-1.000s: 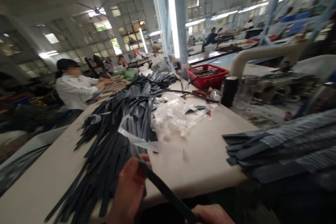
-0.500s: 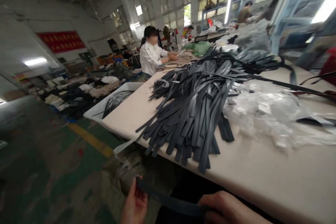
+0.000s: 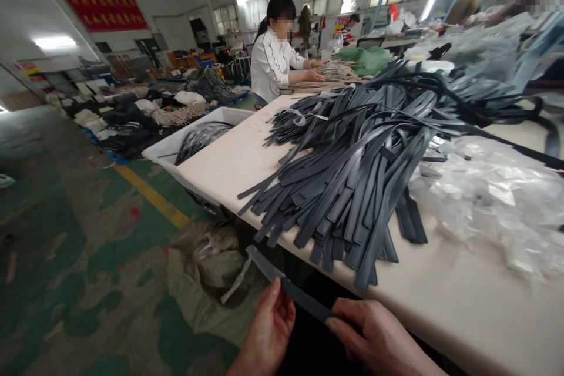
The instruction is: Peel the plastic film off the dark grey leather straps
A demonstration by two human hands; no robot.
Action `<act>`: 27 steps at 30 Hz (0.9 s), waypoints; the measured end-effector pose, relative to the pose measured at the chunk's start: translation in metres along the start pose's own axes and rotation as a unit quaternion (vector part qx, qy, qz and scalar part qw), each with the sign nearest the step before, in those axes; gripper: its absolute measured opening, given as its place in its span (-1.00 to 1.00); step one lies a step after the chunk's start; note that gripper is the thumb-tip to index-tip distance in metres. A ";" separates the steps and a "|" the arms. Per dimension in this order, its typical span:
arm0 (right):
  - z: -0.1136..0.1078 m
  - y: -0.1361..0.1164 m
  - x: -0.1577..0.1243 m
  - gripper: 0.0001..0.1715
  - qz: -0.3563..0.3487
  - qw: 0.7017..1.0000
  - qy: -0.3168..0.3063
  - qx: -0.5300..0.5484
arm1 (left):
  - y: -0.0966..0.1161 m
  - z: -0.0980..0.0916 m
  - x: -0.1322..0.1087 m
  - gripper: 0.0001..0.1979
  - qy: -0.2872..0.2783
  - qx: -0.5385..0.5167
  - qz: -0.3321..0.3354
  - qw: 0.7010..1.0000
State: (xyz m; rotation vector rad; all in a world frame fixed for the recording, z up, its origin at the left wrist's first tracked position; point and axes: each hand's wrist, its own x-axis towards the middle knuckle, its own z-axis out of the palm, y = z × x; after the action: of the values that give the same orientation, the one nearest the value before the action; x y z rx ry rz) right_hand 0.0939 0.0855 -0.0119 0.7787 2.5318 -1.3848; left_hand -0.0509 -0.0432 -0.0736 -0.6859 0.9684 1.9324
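Observation:
A dark grey flat strap (image 3: pixel 306 301) runs between my two hands below the table's near edge. My left hand (image 3: pixel 269 317) pinches it between thumb and fingers near one end. My right hand (image 3: pixel 374 329) is closed around it farther along, thumb on top. Past my left fingertips sticks out a pale, translucent strip (image 3: pixel 264 262), its end bent and drooping; whether it is joined to the strap I cannot tell. A big pile of similar dark straps (image 3: pixel 348 188) lies just beyond, with ends hanging over the table's edge.
The cream table (image 3: pixel 440 299) bears crumpled clear plastic bags (image 3: pixel 484 194) at right. A white bin (image 3: pixel 161 153) of straps stands at its left end. An olive sack (image 3: pixel 194 288) lies below. Across, a person in white (image 3: pixel 271 61) handles beige strips (image 3: pixel 339 73).
The view has turned left and down. My hands now appear higher in the picture, the strap still between them. A pale strip now shows beyond my left fingertips.

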 end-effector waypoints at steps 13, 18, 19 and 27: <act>-0.011 -0.006 0.014 -0.71 -0.018 0.995 0.070 -0.072 | -0.024 0.011 -0.001 -0.94 -0.081 0.050 -0.107 0.990; -0.026 -0.002 -0.006 -0.59 -0.007 0.993 0.107 -0.056 | -0.023 0.014 -0.003 -0.91 -0.068 0.046 -0.168 0.982; -0.024 -0.004 -0.005 -0.61 -0.017 0.993 0.105 -0.053 | -0.025 0.014 -0.003 -0.89 -0.089 0.050 -0.181 0.978; -0.019 -0.014 0.007 -0.57 -0.023 0.993 0.105 -0.050 | -0.029 0.017 -0.006 -0.89 -0.082 0.031 -0.155 0.984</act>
State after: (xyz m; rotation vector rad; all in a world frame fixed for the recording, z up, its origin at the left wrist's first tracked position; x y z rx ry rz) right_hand 0.0830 0.0973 0.0065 0.8961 2.7697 -1.2357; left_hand -0.0241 -0.0221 -0.0707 -0.5925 0.7662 1.6499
